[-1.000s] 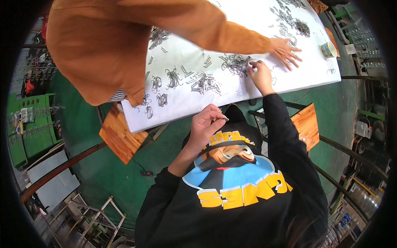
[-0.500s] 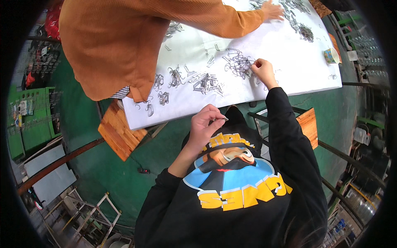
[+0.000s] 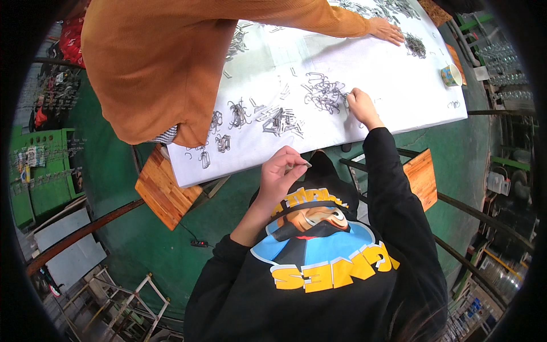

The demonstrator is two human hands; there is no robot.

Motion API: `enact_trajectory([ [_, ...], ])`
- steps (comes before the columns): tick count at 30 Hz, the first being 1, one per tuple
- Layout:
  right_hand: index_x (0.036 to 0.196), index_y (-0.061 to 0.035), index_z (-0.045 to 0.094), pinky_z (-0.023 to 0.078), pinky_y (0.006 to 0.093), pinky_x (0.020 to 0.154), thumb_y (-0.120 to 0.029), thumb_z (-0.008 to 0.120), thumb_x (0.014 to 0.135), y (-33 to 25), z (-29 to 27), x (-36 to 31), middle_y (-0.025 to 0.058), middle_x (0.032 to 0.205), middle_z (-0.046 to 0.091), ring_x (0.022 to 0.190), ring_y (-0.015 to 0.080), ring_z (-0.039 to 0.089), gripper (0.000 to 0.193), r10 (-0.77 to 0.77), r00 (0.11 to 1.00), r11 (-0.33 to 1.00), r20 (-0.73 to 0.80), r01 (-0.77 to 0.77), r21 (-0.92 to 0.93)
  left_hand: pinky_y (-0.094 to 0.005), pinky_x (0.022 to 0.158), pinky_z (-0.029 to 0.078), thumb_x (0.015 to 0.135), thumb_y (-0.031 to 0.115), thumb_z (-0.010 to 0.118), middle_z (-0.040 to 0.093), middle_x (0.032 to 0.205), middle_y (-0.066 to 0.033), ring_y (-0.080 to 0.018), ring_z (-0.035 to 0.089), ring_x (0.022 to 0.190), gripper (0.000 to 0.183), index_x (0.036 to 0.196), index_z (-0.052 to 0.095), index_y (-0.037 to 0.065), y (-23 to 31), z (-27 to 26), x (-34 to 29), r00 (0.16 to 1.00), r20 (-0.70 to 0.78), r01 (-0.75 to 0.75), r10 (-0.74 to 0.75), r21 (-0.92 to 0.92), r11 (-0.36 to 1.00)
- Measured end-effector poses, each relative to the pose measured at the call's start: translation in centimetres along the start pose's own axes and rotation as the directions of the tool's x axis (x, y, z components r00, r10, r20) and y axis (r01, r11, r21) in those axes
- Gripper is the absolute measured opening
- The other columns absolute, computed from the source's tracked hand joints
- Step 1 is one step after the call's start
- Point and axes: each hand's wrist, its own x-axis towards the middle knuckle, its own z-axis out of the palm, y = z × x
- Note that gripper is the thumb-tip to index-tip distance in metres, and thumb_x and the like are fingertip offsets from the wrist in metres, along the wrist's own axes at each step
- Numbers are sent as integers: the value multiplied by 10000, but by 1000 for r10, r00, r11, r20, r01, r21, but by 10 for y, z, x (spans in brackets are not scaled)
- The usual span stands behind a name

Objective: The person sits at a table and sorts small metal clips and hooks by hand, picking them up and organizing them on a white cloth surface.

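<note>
Lying on the white-covered worktop (image 3: 410, 108), one loose pile of dark wire hooks (image 3: 323, 94); at its right edge, the right hand (image 3: 363, 108), fingers curled narrow beside the outermost wires, whether closed on a hook cannot be told; near the worktop's front edge, before the wearer's chest, the left hand (image 3: 279, 174), thumb and fingers pinching a small grey piece (image 3: 308, 165), exact kind too small to tell.

Left of the pile, one heap of straight grey pieces (image 3: 282, 121); farther left, a cluster of curved hooks (image 3: 238, 115); toward the corner, a smaller bundle (image 3: 223, 142); at the far side, a dark tangle (image 3: 415, 45), a co-worker's hand (image 3: 388, 32) beside it, laid low, sleeve (image 3: 336, 21) orange-brown.

Room: floor (image 3: 125, 211), green; wooden seats, one at left (image 3: 168, 188), one at right (image 3: 420, 179); green cabinet (image 3: 43, 142), far left; pale metal frame (image 3: 137, 296), lower left.

Containers: one patterned cup (image 3: 451, 75), at the worktop's right end, contents not discernible; one pale container (image 3: 499, 184), among the clutter at right, contents likewise not discernible.
</note>
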Motion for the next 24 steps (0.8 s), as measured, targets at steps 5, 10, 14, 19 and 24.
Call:
enact_trajectory([
  [5, 750, 23, 499, 416, 344, 582, -210, 392, 770, 3, -2, 5, 129, 626, 521, 600, 247, 517, 257, -103, 980, 938, -168, 152, 313, -209, 672, 375, 762, -14, 579, 494, 829, -55, -102, 468, 748, 52, 809, 579, -36, -1, 0, 1, 1000, 7, 15, -15, 18, 1000],
  [10, 635, -111, 382, 197, 224, 368, -206, 394, 844, 9, -11, 10, -45, 533, 326, 410, 57, 280, 229, 160, 900, 700, 405, -393, 597, -214, 693, 347, 759, -21, 568, 459, 824, -55, -111, 434, 772, 43, 794, 544, -29, 2, 0, 2, 999, 8, 45, -45, 31, 999],
  [14, 661, -121, 377, 188, 220, 370, -222, 415, 875, -1, -31, -2, -56, 527, 314, 409, 54, 237, 239, 113, 863, 737, 492, -405, 542, -213, 675, 379, 762, -17, 573, 483, 826, -58, -106, 467, 752, 48, 804, 566, -38, 1, -2, 3, 1000, -4, 16, -16, 50, 999],
  [19, 676, -136, 375, 179, 216, 372, -227, 408, 894, 22, -51, -8, -75, 523, 276, 412, 46, 212, 238, 61, 796, 577, 602, -520, 630, -216, 669, 404, 758, -19, 577, 498, 826, -59, -108, 493, 749, 56, 809, 577, -42, -3, -4, 4, 1000, -12, 8, -7, 70, 998],
  [24, 675, -133, 385, 197, 208, 376, -209, 408, 891, 55, -66, -14, -75, 514, 288, 412, 45, 236, 229, 342, 866, 640, 365, -499, 585, -217, 666, 404, 748, -26, 576, 502, 825, -57, -110, 493, 750, 55, 802, 584, -33, -1, -3, 6, 1000, 1, 5, -5, 82, 997],
])
